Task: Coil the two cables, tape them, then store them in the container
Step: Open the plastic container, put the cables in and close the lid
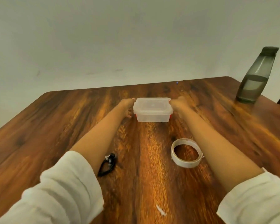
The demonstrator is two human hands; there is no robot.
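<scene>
While both bare forearms stretch forward over the dark wood-grain table (55, 126), the clear lidded plastic container with red clips (153, 111) sits past the middle, lid on, well short of the far edge.

Left hand (128, 106) is at its left end: one finger over the lid rim, thumb lower, a narrow hold on that end. Right hand (180, 103) touches the right end. Blur hides its fingers, so I cannot tell its grip.

Black coiled cable (110, 159) lies just beside the left forearm, on the near half. Roll of white tape (185, 164) lies flat beside the right forearm, well apart from the container. Bare wood runs between cable and roll.

Small white scrap (160, 209) lies close to the near edge. Smoky grey bottle (255, 78) stands by the far right edge.
</scene>
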